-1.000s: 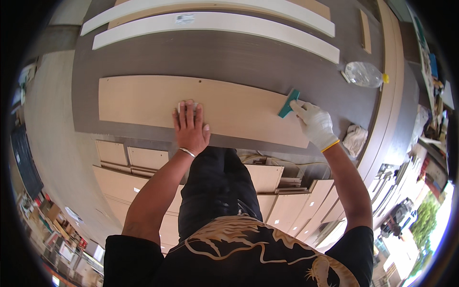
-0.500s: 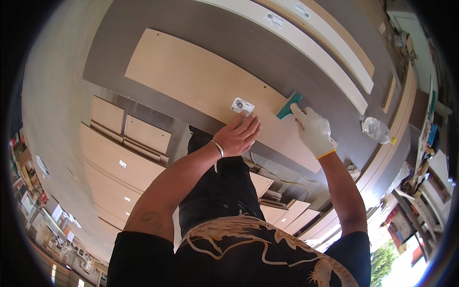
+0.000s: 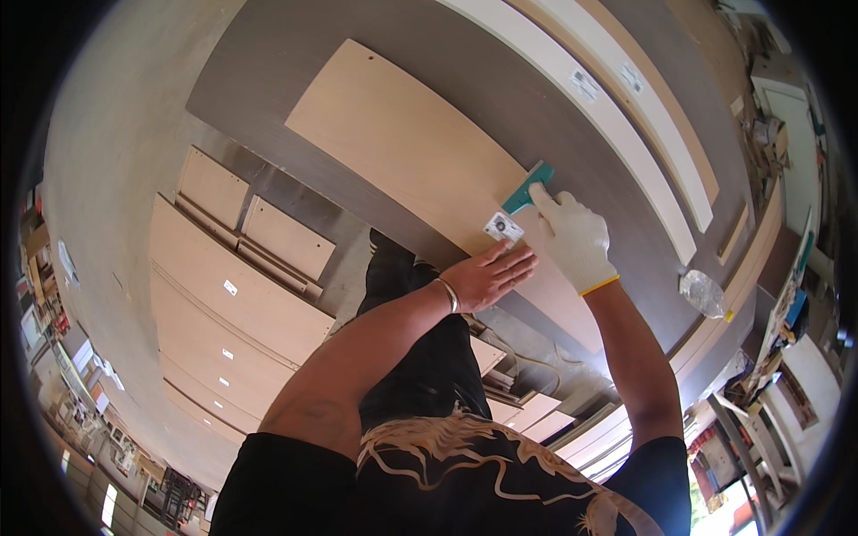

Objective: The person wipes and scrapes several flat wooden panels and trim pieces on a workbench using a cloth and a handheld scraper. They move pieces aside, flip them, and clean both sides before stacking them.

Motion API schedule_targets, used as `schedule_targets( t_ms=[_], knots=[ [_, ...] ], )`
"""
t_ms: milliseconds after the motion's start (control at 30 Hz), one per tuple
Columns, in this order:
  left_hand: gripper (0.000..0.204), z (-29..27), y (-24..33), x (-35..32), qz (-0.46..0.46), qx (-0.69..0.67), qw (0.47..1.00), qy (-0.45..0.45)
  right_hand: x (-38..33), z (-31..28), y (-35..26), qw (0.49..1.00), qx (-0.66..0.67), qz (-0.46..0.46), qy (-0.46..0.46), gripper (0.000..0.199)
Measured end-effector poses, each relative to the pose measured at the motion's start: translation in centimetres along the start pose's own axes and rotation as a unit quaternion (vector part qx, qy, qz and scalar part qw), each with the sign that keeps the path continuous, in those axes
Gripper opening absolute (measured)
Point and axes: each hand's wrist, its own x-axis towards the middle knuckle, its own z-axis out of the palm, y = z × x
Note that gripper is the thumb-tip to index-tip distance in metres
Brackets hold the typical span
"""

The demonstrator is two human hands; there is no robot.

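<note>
A long pale wood panel (image 3: pixel 402 152) lies flat on a grey table (image 3: pixel 268 62). My left hand (image 3: pixel 487 275), bare with a wrist bangle, rests on the panel's near edge and its fingertips touch a small white sticker label (image 3: pixel 503 227). My right hand (image 3: pixel 574 234) wears a white glove with a yellow cuff. It grips a teal scraper (image 3: pixel 529 186) whose blade sits on the panel right beside the label.
Two long white strips (image 3: pixel 617 98) lie farther back on the table. A crumpled clear plastic bag (image 3: pixel 702 293) sits at the table's right edge. Stacks of pale panels (image 3: pixel 241 268) lie on the floor at the left. Cluttered shelves and tools stand at the right.
The view has swung, so the table now runs diagonally. My left hand moved from flat on the panel's middle to the small label beside the scraper. My right hand kept hold of the scraper.
</note>
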Motion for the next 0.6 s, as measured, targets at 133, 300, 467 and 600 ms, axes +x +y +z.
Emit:
schedule_targets(
  t_ms=[133,300,467,600],
  knots=[
    [0.064,0.0,0.1,0.0,0.012,0.002,0.999,-0.033,4.0,-2.0,-3.1,0.999,-0.018,-0.024,-0.013,0.036],
    [0.066,0.1,0.0,0.2,0.023,-0.029,0.998,-0.046,9.6,-4.0,-7.3,0.998,-0.025,-0.057,0.023,0.046],
    [0.065,0.5,0.2,0.2,0.027,-0.028,0.999,-0.018,15.6,-6.9,-12.1,0.993,-0.013,-0.104,0.053,0.045],
    [0.066,0.7,0.3,0.3,0.021,-0.063,0.998,-0.007,20.4,-8.6,-15.3,0.990,-0.038,-0.124,0.056,0.042]
  ],
)
